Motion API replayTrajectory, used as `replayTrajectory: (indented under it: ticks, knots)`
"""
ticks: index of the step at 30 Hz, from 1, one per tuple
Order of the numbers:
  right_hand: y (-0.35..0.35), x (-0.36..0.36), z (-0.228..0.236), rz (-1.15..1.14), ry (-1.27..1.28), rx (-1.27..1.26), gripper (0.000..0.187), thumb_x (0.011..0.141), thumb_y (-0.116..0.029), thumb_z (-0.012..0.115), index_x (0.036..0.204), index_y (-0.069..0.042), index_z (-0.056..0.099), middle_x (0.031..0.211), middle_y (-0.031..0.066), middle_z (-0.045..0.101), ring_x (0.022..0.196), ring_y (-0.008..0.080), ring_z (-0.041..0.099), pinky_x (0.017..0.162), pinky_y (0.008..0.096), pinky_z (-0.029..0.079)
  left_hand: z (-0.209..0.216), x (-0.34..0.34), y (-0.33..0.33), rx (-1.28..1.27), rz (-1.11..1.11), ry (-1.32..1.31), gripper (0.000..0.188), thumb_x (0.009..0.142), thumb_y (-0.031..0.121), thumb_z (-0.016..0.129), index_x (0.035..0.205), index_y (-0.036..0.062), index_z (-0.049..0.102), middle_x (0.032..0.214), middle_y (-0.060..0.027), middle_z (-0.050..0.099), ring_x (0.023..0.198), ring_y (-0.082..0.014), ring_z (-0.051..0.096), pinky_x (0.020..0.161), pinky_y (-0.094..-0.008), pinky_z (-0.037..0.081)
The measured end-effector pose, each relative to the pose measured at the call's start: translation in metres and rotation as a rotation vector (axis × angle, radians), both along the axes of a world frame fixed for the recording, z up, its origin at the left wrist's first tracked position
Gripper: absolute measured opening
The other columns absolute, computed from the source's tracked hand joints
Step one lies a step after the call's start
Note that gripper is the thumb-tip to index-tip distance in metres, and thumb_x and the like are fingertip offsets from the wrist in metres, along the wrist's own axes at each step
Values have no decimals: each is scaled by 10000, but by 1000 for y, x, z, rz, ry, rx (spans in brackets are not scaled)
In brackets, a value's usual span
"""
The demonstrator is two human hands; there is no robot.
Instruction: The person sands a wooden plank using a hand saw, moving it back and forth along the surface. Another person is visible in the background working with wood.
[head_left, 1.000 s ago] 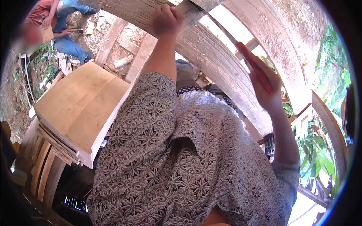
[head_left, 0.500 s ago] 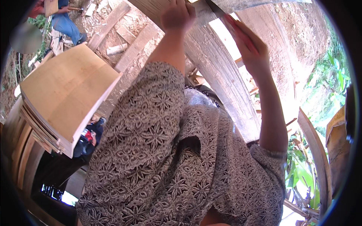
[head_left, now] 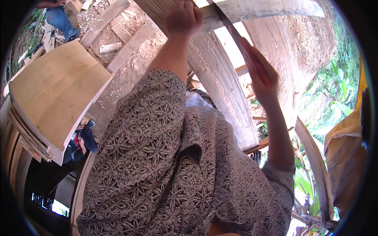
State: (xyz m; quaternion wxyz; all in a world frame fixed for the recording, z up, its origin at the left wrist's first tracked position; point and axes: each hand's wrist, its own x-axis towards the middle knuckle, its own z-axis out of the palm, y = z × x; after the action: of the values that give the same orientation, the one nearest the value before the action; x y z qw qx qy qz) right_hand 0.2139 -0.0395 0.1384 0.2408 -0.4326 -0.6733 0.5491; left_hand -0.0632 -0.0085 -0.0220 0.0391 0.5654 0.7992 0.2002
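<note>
My right hand [head_left: 263,74] is wrapped round the red handle of a hand saw [head_left: 231,28]. Its dark blade slants up and to the left, against a wooden board [head_left: 267,10] that runs across the top of the view. My left hand [head_left: 183,19] is closed on the same board, just left of the blade; its fingertips are partly hidden. Under that board, a long weathered plank [head_left: 220,70] runs down towards my body. The blade's far tip lies at the upper edge of the view.
On the left stands a stack of plywood sheets [head_left: 59,90]. Wood offcuts [head_left: 110,48] and chips litter the dirt ground. A person in blue trousers [head_left: 61,23] is at the upper left; another person [head_left: 80,143] shows beyond the stack. Green plants [head_left: 342,86] grow at the right.
The saw has been drawn back towards me, so more of its blade shows, and my right hand is lower. My left hand stays on the board. The whole view has shifted slightly.
</note>
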Motion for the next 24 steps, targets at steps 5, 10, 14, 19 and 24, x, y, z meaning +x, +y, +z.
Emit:
replayTrajectory:
  ticks: [5, 10, 14, 19, 24]
  knots:
    - [118, -130, -62, -120, -129, -93, 402, 1002, -90, 640, 1385, 23, 600, 1305, 113, 691, 1198, 160, 643, 1008, 290, 514, -1, 7, 9, -120, -52, 36, 313, 957, 374, 521, 996, 97, 661, 1028, -99, 679, 951, -309, 683, 835, -497, 531]
    - [78, -94, -44, -73, -90, -17, 387, 1028, -62, 612, 1408, 10, 599, 1342, 82, 685, 1134, 108, 661, 930, 246, 540, 2, 1, 3, -54, -2, -7, 302, 958, 358, 504, 968, 89, 640, 957, -147, 690, 895, -364, 688, 803, -538, 550]
    - [-3, -17, 24, -33, -118, -88, 434, 1054, -20, 569, 1484, 14, 524, 1415, 138, 648, 1309, 170, 593, 1054, 292, 500, -2, -12, 3, 30, 44, -20, 268, 929, 321, 539, 987, 71, 615, 932, -186, 678, 872, -391, 671, 784, -562, 543]
    - [-86, 60, 97, -144, -40, -196, 504, 1001, 115, 454, 1501, 58, 468, 1519, 233, 532, 1209, 218, 515, 1049, 346, 422, -11, -5, 14, 91, 61, 18, 259, 909, 316, 554, 949, 69, 622, 916, -187, 679, 865, -396, 677, 781, -555, 552]
    - [-51, 40, 89, 14, -21, -92, 509, 981, 143, 433, 1486, 85, 464, 1520, 250, 526, 1465, 303, 459, 1194, 395, 380, -4, -9, 7, 111, 60, 18, 253, 907, 314, 553, 944, 73, 622, 888, -171, 667, 850, -395, 675, 747, -559, 549]
